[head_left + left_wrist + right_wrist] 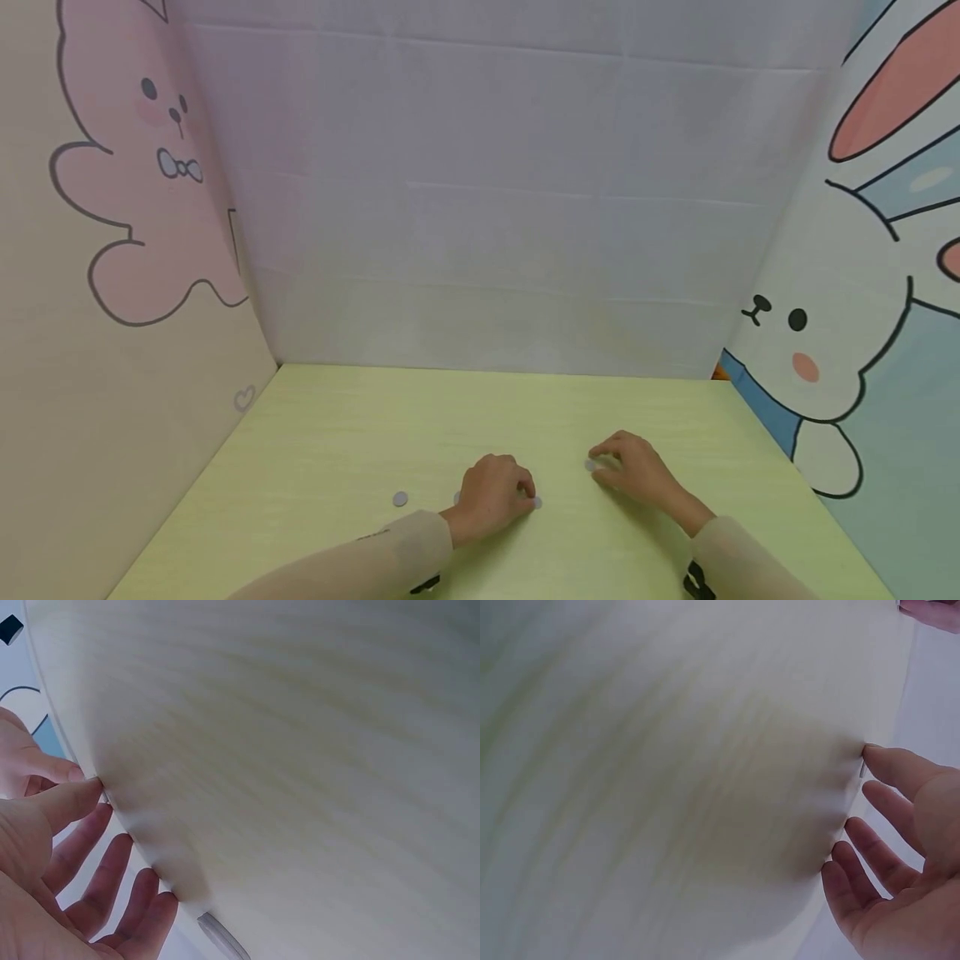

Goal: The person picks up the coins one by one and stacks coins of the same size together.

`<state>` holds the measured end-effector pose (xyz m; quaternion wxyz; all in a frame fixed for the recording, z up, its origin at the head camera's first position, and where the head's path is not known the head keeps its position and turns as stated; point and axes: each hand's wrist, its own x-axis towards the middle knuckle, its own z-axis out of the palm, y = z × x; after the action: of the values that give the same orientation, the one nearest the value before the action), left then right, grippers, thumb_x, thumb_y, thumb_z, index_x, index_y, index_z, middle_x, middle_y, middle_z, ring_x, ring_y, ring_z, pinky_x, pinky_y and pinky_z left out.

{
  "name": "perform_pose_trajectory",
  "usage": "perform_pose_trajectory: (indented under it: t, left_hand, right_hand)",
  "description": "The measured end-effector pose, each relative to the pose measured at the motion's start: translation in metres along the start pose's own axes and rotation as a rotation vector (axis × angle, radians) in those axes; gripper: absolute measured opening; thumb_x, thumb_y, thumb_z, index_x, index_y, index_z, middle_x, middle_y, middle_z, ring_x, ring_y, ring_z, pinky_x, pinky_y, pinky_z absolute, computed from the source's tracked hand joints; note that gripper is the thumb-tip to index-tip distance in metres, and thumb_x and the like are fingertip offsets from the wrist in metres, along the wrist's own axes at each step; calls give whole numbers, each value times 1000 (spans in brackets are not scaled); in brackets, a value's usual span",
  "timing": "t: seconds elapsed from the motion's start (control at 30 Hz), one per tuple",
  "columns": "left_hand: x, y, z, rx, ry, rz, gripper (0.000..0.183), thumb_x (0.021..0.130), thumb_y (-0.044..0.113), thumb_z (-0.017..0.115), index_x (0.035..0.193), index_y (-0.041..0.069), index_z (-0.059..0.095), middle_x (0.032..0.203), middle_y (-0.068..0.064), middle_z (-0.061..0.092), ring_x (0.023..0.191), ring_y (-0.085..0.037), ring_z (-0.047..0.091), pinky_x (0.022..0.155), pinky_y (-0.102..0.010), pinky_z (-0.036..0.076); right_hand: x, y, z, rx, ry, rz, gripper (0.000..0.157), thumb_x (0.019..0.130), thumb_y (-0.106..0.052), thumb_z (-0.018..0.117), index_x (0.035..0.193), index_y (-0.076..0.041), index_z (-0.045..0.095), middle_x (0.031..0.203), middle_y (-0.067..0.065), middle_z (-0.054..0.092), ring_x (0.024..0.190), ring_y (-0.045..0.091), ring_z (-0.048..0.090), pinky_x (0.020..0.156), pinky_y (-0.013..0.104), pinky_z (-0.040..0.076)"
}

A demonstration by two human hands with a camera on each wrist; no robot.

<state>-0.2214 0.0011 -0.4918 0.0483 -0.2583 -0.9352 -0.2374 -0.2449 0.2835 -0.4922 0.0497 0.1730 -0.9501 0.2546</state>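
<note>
My left hand [489, 496] is at the middle of the yellow table, thumb and index finger pinching a small grey disc [537, 502] by its edges. The fingertips are down at the tabletop. To the right and a little farther back, my right hand [633, 471] pinches another grey disc [590, 464] the same way, its other fingertips down at the surface in the right wrist view. A third grey disc [401, 498] lies flat left of my left hand. One more disc [457, 497] peeks out behind the left wrist, mostly hidden.
The pale yellow tabletop [360, 425] has a light wood grain. A white sheet [480, 208] hangs along its back edge. Panels with a pink cartoon animal [142, 208] and a cartoon rabbit [840, 333] stand along the left and right sides.
</note>
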Motion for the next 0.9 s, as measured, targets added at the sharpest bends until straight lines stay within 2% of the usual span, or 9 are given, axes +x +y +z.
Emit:
perform_pose_trajectory:
  t: [0.3,0.67,0.9]
  left_hand:
    - [-1,-1,2,-7,7,8,11,85,32,91,79,28,82,78,13,64,75,-3,52,63,-25,43]
    - [1,-7,10,-18,40,18,13,83,31,93,78,25,83,76,13,63,73,-2,52,62,-25,43]
    - [0,-6,8,-23,49,23,13,83,31,93,78,25,83,77,12,65,73,-1,52,64,-24,44]
  right_hand:
    - [1,-3,2,12,-5,49,15,91,-18,86,104,-12,84,105,3,70,98,27,67,87,51,57]
    - [1,-2,4,-7,17,37,9,90,-19,87,98,-14,85,101,1,71,96,26,68,88,52,56]
    - [2,-5,4,-24,33,33,7,89,-17,87,95,-14,86,99,0,72,94,26,68,88,52,57]
